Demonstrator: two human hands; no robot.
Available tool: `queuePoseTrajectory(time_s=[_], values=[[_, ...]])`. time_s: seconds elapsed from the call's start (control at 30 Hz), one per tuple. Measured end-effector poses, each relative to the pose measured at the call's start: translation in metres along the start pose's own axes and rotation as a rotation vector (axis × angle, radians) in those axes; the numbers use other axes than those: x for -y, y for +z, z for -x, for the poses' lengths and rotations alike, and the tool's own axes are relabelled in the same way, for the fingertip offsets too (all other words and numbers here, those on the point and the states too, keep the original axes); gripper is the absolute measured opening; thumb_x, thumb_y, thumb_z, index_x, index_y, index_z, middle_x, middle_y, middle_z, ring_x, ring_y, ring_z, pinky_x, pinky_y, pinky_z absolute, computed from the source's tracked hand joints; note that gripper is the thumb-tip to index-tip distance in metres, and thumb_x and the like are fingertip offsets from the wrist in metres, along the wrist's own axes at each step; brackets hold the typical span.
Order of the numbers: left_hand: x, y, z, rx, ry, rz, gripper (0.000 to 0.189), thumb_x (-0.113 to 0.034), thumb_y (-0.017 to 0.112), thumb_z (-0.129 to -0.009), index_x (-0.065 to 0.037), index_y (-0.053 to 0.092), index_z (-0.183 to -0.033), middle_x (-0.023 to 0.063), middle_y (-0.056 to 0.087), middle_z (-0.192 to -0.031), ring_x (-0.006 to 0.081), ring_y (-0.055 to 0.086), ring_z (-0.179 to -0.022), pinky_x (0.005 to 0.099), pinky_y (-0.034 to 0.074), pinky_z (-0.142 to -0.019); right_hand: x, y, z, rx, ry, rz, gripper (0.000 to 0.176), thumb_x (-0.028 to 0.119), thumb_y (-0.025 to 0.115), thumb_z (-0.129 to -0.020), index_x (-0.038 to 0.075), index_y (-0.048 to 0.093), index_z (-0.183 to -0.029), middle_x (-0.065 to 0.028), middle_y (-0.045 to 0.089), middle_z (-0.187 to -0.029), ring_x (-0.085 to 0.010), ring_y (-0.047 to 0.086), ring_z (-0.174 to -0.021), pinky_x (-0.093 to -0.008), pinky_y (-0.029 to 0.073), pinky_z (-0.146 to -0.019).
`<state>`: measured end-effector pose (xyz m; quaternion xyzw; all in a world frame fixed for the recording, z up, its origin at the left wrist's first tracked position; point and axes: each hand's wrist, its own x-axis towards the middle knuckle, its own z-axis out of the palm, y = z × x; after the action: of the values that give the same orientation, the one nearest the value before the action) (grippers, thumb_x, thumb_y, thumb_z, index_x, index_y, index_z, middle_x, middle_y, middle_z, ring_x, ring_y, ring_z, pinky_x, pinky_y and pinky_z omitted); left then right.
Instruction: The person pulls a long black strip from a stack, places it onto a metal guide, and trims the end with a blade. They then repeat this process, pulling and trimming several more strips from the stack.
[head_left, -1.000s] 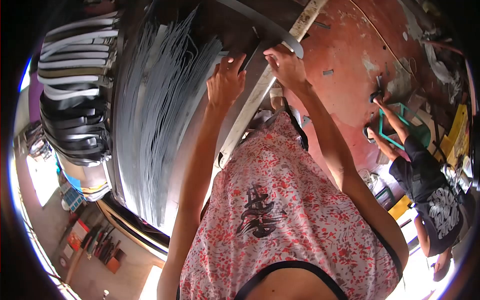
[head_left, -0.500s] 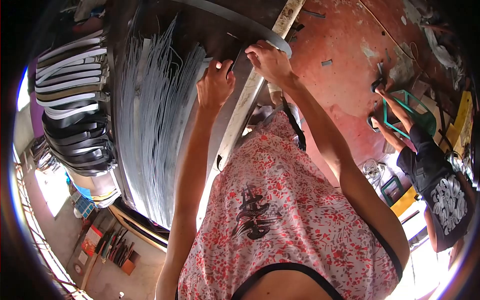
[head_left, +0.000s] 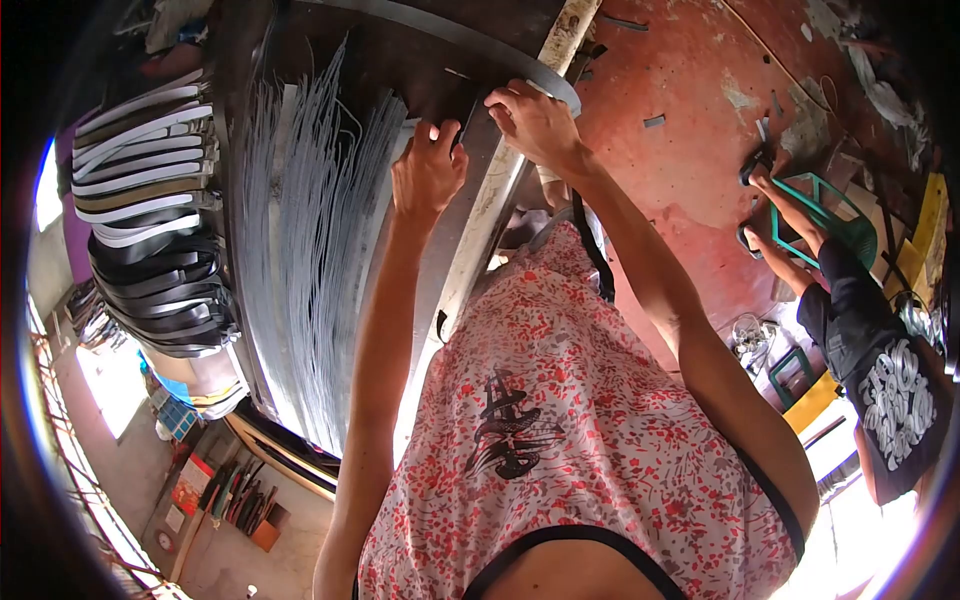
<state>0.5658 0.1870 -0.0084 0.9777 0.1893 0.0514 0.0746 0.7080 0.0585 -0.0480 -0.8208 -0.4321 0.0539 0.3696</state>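
Observation:
Over the dark table, my left hand (head_left: 428, 172) is closed, its fingers curled and pinched. Something small and dark shows between thumb and forefinger, too little to name. To its right, my right hand (head_left: 537, 125) is also closed, with bent fingers close to the end of a wide grey band (head_left: 470, 40) that curves along the far side. Whether the fingers grip the band or something thinner is hidden. Left of my left hand lies a thick bundle of thin grey strips (head_left: 320, 260), stretched lengthwise on the table.
A pale, worn table edge (head_left: 478, 232) runs just before my body. Folded white and black bands (head_left: 150, 220) are stacked along the far left. On the right, a person in dark clothes (head_left: 880, 370) sits near a green plastic stool (head_left: 850, 235). Scraps lie on the red floor (head_left: 665, 190).
Both hands keep nearly the same place and closed pose. The view has shifted slightly, and my right hand sits a touch further left.

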Motion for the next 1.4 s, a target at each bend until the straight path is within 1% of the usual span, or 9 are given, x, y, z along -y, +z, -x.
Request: queuePoseTrajectory(time_s=[0.13,0.23,0.3,0.4,0.8,1.03,1.1,1.2,1.4], values=[[-0.004,-0.004,0.0,0.016,-0.008,0.002,0.029,-0.02,0.067,-0.082,-0.019,0.062,-0.11,0.0087,0.061,-0.096,0.0272,0.068,-0.075,0.0393,0.057,-0.061,0.0,0.0,-0.001,-0.015,-0.005,0.006,0.009,0.018,0.064,-0.086,0.015,0.067,-0.094,-0.0033,0.062,-0.086,-0.0248,0.066,-0.067,-0.0363,0.055,-0.055],[-0.004,-0.004,0.001,0.027,-0.003,0.006,0.032,-0.02,0.067,-0.082,-0.017,0.061,-0.112,0.0094,0.062,-0.098,0.029,0.068,-0.08,0.0399,0.057,-0.062,0.002,-0.004,-0.002,0.056,0.035,-0.027,0.009,0.016,0.064,-0.085,0.013,0.065,-0.094,-0.0072,0.063,-0.091,-0.0291,0.068,-0.074,-0.0419,0.057,-0.059],[-0.006,-0.005,0.003,-0.084,-0.003,0.054,0.035,-0.019,0.069,-0.08,-0.014,0.058,-0.113,0.0101,0.062,-0.099,0.0303,0.068,-0.083,0.0407,0.057,-0.064,0.001,-0.004,-0.002,0.049,0.023,-0.04,0.011,0.016,0.065,-0.085,0.013,0.065,-0.096,-0.0069,0.063,-0.092,-0.0284,0.068,-0.074,-0.0418,0.058,-0.06],[-0.008,-0.007,0.006,-0.089,-0.021,0.03,0.036,-0.019,0.07,-0.079,-0.011,0.055,-0.111,0.0108,0.062,-0.099,0.0307,0.067,-0.084,0.0408,0.056,-0.063,0.0,-0.003,-0.001,0.045,0.021,-0.032,0.013,0.015,0.065,-0.085,0.013,0.065,-0.098,-0.0068,0.062,-0.092,-0.0284,0.068,-0.075,-0.0416,0.058,-0.06],[-0.004,-0.003,0.008,-0.107,-0.057,0.037,0.027,-0.014,0.071,-0.072,-0.009,0.057,-0.095,0.0109,0.062,-0.089,0.0301,0.065,-0.078,0.0419,0.054,-0.062,0.004,0.0,0.003,-0.025,-0.006,-0.027,0.012,0.019,0.065,-0.086,0.016,0.067,-0.098,-0.0039,0.063,-0.086,-0.0236,0.066,-0.068,-0.0359,0.055,-0.055],[-0.004,-0.003,0.002,-0.12,-0.036,0.025,0.027,-0.014,0.072,-0.072,-0.009,0.058,-0.094,0.0109,0.062,-0.088,0.03,0.065,-0.077,0.0415,0.054,-0.062,0.008,-0.003,0.004,-0.017,-0.014,-0.019,0.017,0.019,0.064,-0.088,0.016,0.065,-0.104,-0.0041,0.062,-0.087,-0.0235,0.066,-0.067,-0.0352,0.055,-0.053],[-0.001,0.0,0.0,-0.149,-0.013,0.039,0.028,-0.018,0.072,-0.074,-0.011,0.058,-0.097,0.0099,0.061,-0.087,0.0305,0.065,-0.075,0.0422,0.053,-0.059,0.01,-0.004,0.003,0.016,0.028,-0.054,0.023,0.018,0.064,-0.087,0.016,0.063,-0.11,-0.0065,0.061,-0.094,-0.0283,0.068,-0.075,-0.0411,0.058,-0.059],[-0.005,-0.002,-0.005,-0.128,-0.037,0.014,0.027,-0.02,0.072,-0.074,-0.011,0.058,-0.097,0.0096,0.061,-0.087,0.0304,0.065,-0.075,0.0423,0.053,-0.059,0.007,0.001,0.003,-0.034,-0.016,-0.021,0.024,0.021,0.062,-0.09,0.02,0.06,-0.115,-0.0046,0.06,-0.092,-0.0227,0.066,-0.067,-0.0354,0.056,-0.052],[-0.008,-0.007,-0.013,-0.131,-0.031,0.001,0.023,-0.017,0.072,-0.073,-0.011,0.06,-0.091,0.009,0.06,-0.083,0.0281,0.065,-0.075,0.04,0.054,-0.058,0.015,0.006,0.014,-0.051,-0.093,-0.001,0.022,0.021,0.062,-0.09,0.021,0.062,-0.113,-0.0032,0.056,-0.092,-0.0223,0.064,-0.065,-0.0361,0.056,-0.051]])
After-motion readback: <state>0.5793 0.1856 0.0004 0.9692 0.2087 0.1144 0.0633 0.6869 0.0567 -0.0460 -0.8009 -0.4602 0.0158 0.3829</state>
